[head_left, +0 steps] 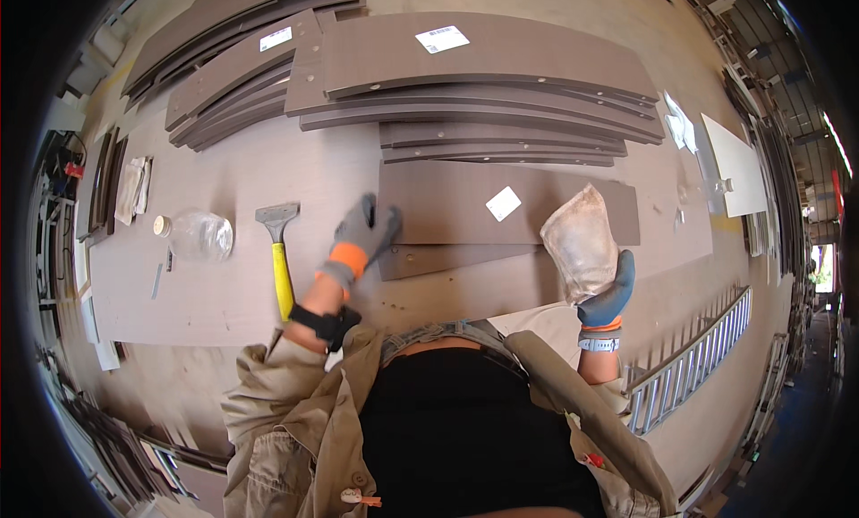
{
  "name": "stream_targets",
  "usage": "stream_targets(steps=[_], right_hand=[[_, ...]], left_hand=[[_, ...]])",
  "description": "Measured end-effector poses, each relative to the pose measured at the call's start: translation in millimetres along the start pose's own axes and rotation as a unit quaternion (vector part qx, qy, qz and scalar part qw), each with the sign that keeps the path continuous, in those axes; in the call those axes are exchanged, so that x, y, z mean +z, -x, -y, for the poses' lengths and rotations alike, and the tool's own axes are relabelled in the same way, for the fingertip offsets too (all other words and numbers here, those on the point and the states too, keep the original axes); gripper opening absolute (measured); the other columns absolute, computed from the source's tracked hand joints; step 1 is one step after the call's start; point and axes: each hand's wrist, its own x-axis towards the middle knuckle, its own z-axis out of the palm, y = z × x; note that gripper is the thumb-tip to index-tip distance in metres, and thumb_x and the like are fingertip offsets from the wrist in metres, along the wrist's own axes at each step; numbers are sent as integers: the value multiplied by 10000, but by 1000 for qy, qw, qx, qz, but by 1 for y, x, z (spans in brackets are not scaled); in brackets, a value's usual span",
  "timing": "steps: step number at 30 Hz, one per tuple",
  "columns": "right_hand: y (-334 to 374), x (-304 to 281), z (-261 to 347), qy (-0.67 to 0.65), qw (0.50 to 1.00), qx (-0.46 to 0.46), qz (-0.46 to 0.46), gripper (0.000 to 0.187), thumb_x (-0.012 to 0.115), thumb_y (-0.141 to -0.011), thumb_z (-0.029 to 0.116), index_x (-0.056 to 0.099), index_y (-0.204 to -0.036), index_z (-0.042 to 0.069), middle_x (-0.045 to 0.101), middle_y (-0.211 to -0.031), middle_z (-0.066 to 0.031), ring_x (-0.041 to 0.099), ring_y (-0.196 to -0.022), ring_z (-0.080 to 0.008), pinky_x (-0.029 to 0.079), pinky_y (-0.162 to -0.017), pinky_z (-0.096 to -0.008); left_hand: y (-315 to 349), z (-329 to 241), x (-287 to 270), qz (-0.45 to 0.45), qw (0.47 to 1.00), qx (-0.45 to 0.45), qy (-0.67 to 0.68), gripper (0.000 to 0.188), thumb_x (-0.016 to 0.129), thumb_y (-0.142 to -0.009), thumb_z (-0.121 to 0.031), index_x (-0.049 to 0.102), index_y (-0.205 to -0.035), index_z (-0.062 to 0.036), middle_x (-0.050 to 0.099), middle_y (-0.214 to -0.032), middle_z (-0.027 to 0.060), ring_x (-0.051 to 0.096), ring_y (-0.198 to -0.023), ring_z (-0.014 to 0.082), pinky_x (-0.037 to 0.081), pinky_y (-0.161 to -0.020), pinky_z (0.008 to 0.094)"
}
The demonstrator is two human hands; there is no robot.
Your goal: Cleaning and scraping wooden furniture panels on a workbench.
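Observation:
My right hand, in a blue-grey glove with an orange cuff, is closed on a stained, folded white rag. The rag hangs over the right part of a brown board that bears a white label. At that board's left end is my left hand, gloved the same way, its fingers apart and nothing seen in them. Whether its fingertips touch the board's edge I cannot tell. Another brown board lies partly under the labelled one. Left of my left hand rests a scraper with a yellow handle.
Stacks of brown boards lie across the far side of the table. A clear bottle lies at the left, near a folded cloth. An aluminium ladder is at the lower right. A white panel leans farther right.

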Motion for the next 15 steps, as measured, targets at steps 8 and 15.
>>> stream_targets(steps=[8, 15], right_hand=[[9, -30, -20, -328, 924, 196, -1, 531, 311, -974, 399, 458, -1272, -14, 513, -1276, -132, 528, -1133, -237, 454, -935, -366], [11, -44, -36, -420, 863, 272, -74, 593, 336, -952, 460, 439, -1309, -3, 503, -1296, -136, 512, -1163, -261, 415, -987, -391]], left_hand=[[-82, 10, 18, -177, 983, 22, 51, 593, 629, -778, -330, 462, -1284, -71, 546, -1224, 176, 484, -1180, 315, 386, -982, 379], [-76, 11, -1, 64, 997, -18, 28, 486, 590, -810, -370, 549, -1172, -49, 616, -1111, 167, 598, -982, 312, 456, -891, 381]])
